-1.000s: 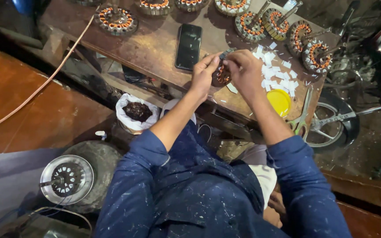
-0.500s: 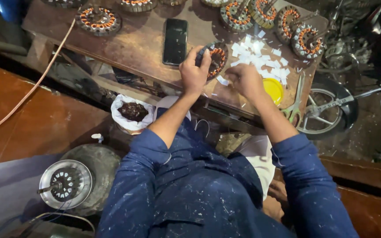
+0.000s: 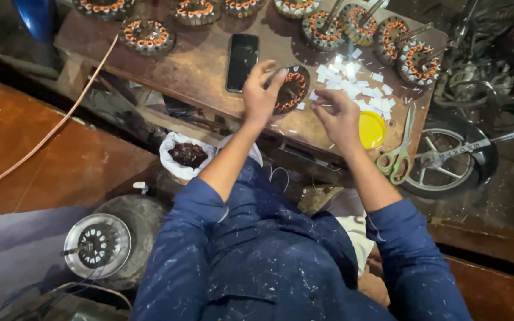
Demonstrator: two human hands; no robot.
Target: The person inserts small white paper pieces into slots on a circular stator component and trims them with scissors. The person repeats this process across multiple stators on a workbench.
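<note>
on the wooden bench (image 3: 197, 71), seen from the head camera, the left hand (image 3: 261, 95) grips a round motor winding (image 3: 290, 89) with copper coils, tilting it up on its edge; the fingers curl over its rim and the thumb presses the near side. just beside it on the right, the right hand (image 3: 337, 116) hovers over a scatter of small white paper slips (image 3: 361, 86), its fingertips pinched together, though whether a slip sits between them is too small to tell. a black phone (image 3: 242, 62) lies flat to the left of the held winding, close to the left hand. a yellow lid (image 3: 372, 129) sits near the right wrist, and green-handled scissors (image 3: 398, 151) lie just beyond it at the bench edge. more windings (image 3: 147, 34) line the far side of the bench, well apart from the hands. below the bench, a white bag of dark scraps (image 3: 187, 156) stands near the left elbow, a round metal fan housing (image 3: 97, 245) rests on the floor at lower left, and a motorbike wheel (image 3: 447, 157) shows at right.
</note>
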